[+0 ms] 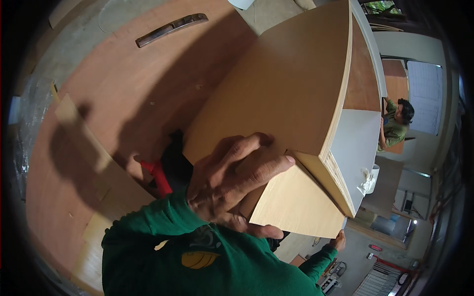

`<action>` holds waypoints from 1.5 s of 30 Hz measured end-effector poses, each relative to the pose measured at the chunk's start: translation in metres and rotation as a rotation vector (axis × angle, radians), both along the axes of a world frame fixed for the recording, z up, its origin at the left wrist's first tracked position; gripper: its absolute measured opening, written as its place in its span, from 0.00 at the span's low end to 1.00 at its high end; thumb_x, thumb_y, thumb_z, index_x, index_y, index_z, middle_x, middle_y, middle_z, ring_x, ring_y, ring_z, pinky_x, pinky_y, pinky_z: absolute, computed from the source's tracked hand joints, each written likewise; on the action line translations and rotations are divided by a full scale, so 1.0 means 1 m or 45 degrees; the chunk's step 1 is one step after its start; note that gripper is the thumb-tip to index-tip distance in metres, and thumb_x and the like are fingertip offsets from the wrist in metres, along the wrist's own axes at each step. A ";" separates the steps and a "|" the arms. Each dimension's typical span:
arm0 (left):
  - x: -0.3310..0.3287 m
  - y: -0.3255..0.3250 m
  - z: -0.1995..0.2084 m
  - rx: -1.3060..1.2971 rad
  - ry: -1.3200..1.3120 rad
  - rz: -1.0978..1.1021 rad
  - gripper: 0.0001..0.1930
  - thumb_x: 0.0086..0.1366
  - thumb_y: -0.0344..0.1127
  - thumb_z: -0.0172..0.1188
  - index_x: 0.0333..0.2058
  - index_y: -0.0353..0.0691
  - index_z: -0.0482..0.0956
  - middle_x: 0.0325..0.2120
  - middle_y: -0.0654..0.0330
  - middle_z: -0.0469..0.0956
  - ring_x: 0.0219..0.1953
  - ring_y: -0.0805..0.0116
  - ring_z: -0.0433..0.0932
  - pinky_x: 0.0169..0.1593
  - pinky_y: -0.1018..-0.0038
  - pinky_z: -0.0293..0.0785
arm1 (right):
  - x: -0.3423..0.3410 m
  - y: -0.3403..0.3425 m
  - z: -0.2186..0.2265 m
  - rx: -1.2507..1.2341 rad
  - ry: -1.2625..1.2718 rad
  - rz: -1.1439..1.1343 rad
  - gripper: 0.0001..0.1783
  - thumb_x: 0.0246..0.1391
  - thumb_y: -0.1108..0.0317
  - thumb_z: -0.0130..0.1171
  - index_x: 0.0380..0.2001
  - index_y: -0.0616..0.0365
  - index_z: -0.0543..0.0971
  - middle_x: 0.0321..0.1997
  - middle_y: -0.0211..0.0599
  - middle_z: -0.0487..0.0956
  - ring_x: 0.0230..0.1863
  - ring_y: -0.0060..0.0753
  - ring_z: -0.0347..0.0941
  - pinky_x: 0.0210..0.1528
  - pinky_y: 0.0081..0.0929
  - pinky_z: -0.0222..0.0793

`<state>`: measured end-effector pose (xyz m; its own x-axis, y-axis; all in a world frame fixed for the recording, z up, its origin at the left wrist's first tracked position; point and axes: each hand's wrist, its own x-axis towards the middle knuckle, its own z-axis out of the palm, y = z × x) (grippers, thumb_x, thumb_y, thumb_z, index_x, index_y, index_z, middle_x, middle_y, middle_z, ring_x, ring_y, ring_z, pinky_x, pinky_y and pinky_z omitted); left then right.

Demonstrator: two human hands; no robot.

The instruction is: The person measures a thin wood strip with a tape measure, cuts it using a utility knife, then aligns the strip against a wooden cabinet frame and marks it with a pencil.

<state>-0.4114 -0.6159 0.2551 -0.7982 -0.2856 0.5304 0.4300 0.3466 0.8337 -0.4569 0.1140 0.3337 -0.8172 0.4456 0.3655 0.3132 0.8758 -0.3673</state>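
My left hand (234,180) is closed on the near end of a short, light wooden panel (298,202). Its thumb lies along the lower edge, and its extended finger reaches the joint with a large wooden panel (281,84). At the far lower corner of the short panel, my right hand (338,241) grips the edge; its fingers are small and partly hidden. The two panels meet at an angle, with pale layered edges. Beside my left wrist is a red and black tool (157,177), partly covered by my sleeve, its kind unclear.
A reddish plywood sheet (113,98) spreads out on the left, bearing a dark brown notched bar (172,29) and a thin wooden strip (84,130). Beyond the large panel, another person (395,126) stands near a white container (373,177) with a crumpled white cloth (365,182).
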 end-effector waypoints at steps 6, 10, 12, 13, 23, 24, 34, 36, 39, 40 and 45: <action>-0.002 -0.019 0.005 -0.125 -0.152 -0.097 0.48 0.46 0.80 0.63 0.63 0.60 0.74 0.55 0.43 0.71 0.52 0.45 0.76 0.52 0.51 0.81 | 0.000 0.039 0.003 -0.401 -0.125 0.041 0.12 0.63 0.54 0.59 0.40 0.46 0.85 0.41 0.33 0.85 0.41 0.37 0.81 0.46 0.31 0.76; 0.001 -0.022 0.006 -0.142 -0.204 -0.219 0.51 0.42 0.76 0.71 0.63 0.54 0.72 0.56 0.44 0.74 0.55 0.41 0.74 0.58 0.49 0.73 | -0.004 0.022 0.016 0.506 -0.517 -0.312 0.19 0.62 0.54 0.61 0.41 0.60 0.84 0.42 0.47 0.85 0.40 0.42 0.81 0.46 0.38 0.75; 0.001 -0.019 0.002 -0.063 -0.155 -0.248 0.51 0.42 0.75 0.71 0.61 0.51 0.73 0.55 0.45 0.74 0.55 0.43 0.74 0.58 0.51 0.73 | -0.007 -0.010 0.022 0.301 -0.433 -0.358 0.22 0.63 0.53 0.59 0.40 0.66 0.83 0.39 0.49 0.85 0.39 0.45 0.81 0.45 0.39 0.74; 0.002 -0.016 -0.001 -0.054 -0.130 -0.186 0.50 0.42 0.75 0.71 0.60 0.49 0.75 0.54 0.46 0.75 0.54 0.45 0.74 0.58 0.52 0.74 | -0.006 -0.033 0.025 0.233 -0.369 -0.374 0.24 0.64 0.52 0.58 0.40 0.69 0.83 0.38 0.51 0.85 0.38 0.46 0.80 0.45 0.40 0.74; 0.022 0.039 -0.021 0.212 0.287 0.352 0.42 0.41 0.67 0.76 0.49 0.40 0.84 0.51 0.57 0.82 0.52 0.60 0.79 0.58 0.62 0.75 | 0.010 -0.391 0.033 0.432 0.444 1.028 0.25 0.61 0.53 0.62 0.53 0.62 0.78 0.54 0.51 0.75 0.61 0.48 0.69 0.64 0.47 0.63; 0.024 0.041 -0.023 0.225 0.277 0.342 0.42 0.42 0.67 0.75 0.49 0.41 0.83 0.51 0.58 0.82 0.53 0.60 0.79 0.59 0.61 0.74 | 0.022 -0.422 0.027 0.392 0.381 1.180 0.28 0.61 0.51 0.62 0.55 0.61 0.76 0.56 0.52 0.73 0.62 0.50 0.67 0.65 0.50 0.62; 0.014 0.021 -0.036 0.388 0.352 0.206 0.38 0.48 0.68 0.71 0.48 0.45 0.84 0.48 0.61 0.84 0.53 0.59 0.78 0.60 0.58 0.71 | 0.032 -0.517 0.010 0.512 -0.075 1.617 0.26 0.65 0.45 0.58 0.56 0.51 0.80 0.61 0.56 0.77 0.64 0.57 0.72 0.65 0.50 0.69; 0.013 0.013 -0.039 0.581 0.271 0.151 0.43 0.50 0.67 0.70 0.56 0.41 0.76 0.51 0.56 0.80 0.52 0.52 0.78 0.57 0.57 0.75 | 0.027 -0.516 0.005 0.513 -0.004 1.623 0.25 0.68 0.46 0.54 0.56 0.52 0.79 0.60 0.55 0.77 0.63 0.57 0.73 0.65 0.50 0.69; 0.001 -0.002 -0.044 0.759 0.147 0.126 0.51 0.44 0.71 0.72 0.56 0.35 0.73 0.48 0.50 0.79 0.50 0.51 0.78 0.59 0.53 0.70 | 0.017 -0.521 0.007 0.600 -0.061 1.648 0.30 0.70 0.44 0.48 0.60 0.55 0.77 0.62 0.58 0.76 0.64 0.55 0.72 0.65 0.49 0.68; -0.003 -0.008 -0.044 0.689 0.204 0.121 0.54 0.41 0.73 0.74 0.56 0.34 0.71 0.47 0.48 0.78 0.49 0.50 0.78 0.61 0.51 0.68 | 0.013 -0.525 0.009 0.584 -0.118 1.702 0.32 0.70 0.42 0.46 0.63 0.54 0.75 0.65 0.59 0.73 0.66 0.55 0.70 0.66 0.50 0.66; -0.022 -0.020 -0.031 0.709 0.032 0.192 0.45 0.49 0.74 0.68 0.49 0.36 0.76 0.45 0.49 0.79 0.50 0.49 0.78 0.67 0.40 0.54 | -0.002 -0.535 0.002 0.336 0.066 1.732 0.27 0.64 0.49 0.54 0.60 0.52 0.75 0.59 0.49 0.77 0.57 0.49 0.76 0.60 0.49 0.74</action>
<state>-0.4334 -0.6359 0.2245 -0.7162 -0.6366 0.2859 0.4319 -0.0825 0.8982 -0.4594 -0.4213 0.3354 -0.5319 -0.7680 0.3566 -0.8423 0.5233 -0.1295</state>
